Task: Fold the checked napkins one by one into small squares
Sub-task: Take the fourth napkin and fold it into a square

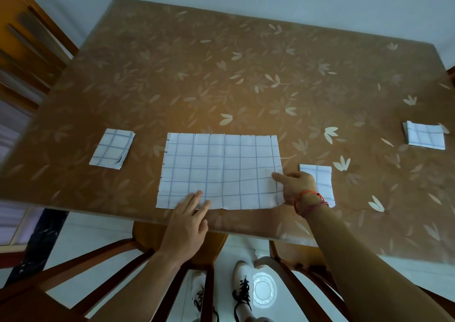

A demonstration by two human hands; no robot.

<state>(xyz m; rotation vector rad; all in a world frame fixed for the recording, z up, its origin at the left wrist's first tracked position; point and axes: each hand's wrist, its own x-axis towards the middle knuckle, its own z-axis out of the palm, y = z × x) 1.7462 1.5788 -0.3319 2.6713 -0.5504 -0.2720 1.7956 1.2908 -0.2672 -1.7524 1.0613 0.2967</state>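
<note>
Four blue-checked white cloth napkins on the brown floral tabletop [221, 63]: three folded squares [112, 148] [320, 176] [424, 138], one big flat napkin [219, 171] up front. The left hand [187, 225] presses it, grip wide; the right hand [299, 186] pinches its edge.

The far half of the tabletop [246, 58] is bare from the left edge to the right edge. A bare strip separates the spread napkin [219, 169] from the left folded square [112, 152]. The near-right folded square [318, 174] lies just beside the spread napkin, partly hidden by the right hand [298, 186]. A wide bare area separates it from the far-right folded square [424, 138]. Chair backs [157, 243] stand below the near edge.
</note>
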